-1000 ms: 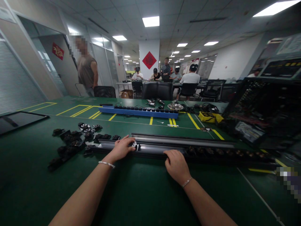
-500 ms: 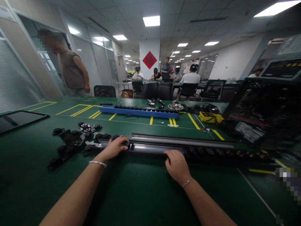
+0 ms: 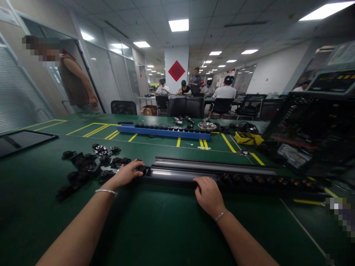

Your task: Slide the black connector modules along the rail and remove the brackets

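My left hand [image 3: 128, 173] is closed around a small black module [image 3: 142, 169], likely a socket insert, that sits in a long black channel [image 3: 172, 176] near its left end. The thumb is on the near side and the fingers on the far side. My right hand [image 3: 208, 192] has curled fingers holding the near edge of the same channel, farther right. Several dark modules [image 3: 257, 178] fill the channel's right part. A loose heap of black modules [image 3: 85, 162] lies left of my left hand. A second bare channel [image 3: 216, 166] runs just behind the first.
A blue strip [image 3: 166, 132] fitted with black modules lies farther back, by a metal bowl [image 3: 206, 126]. At right stand a yellow item [image 3: 244, 137] and an opened black computer case [image 3: 296, 129]. A flat dark panel [image 3: 24, 142] lies left. People are beyond the table.
My left hand has slid left along the channel with the small module. The right hand has stayed in place. A person in the background at left has moved left and leaned over.
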Motion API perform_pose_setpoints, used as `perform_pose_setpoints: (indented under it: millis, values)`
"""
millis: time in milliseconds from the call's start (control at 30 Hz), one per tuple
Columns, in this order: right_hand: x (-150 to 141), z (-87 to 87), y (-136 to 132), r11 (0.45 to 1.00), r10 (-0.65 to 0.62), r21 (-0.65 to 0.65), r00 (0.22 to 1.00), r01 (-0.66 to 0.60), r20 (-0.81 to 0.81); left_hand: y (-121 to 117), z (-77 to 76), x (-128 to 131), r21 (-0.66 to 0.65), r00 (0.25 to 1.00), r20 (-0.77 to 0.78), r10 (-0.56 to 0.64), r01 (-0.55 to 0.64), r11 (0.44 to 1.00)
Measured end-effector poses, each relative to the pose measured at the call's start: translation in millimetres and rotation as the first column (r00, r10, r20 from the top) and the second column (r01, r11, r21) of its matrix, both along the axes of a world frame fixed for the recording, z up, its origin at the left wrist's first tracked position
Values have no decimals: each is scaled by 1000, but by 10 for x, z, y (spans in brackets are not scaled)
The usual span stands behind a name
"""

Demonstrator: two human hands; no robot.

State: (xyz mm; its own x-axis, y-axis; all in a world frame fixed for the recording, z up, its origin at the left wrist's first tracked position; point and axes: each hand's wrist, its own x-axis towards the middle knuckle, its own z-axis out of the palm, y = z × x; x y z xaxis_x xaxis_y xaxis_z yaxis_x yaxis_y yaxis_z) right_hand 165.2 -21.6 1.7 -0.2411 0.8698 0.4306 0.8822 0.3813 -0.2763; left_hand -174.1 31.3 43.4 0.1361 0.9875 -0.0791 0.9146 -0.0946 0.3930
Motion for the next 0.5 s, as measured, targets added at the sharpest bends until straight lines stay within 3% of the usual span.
perform_pose_setpoints:
  millis: [267, 500]
  values:
    - [2, -7, 8, 1000, 6, 1, 1000, -6, -5, 4, -11, -200, 33, 999, 30, 28, -29, 999]
    - [8, -14, 10, 1000, 6, 10, 1000, -6, 2, 15, 6, -380, 45, 997, -49, 63, -61, 997]
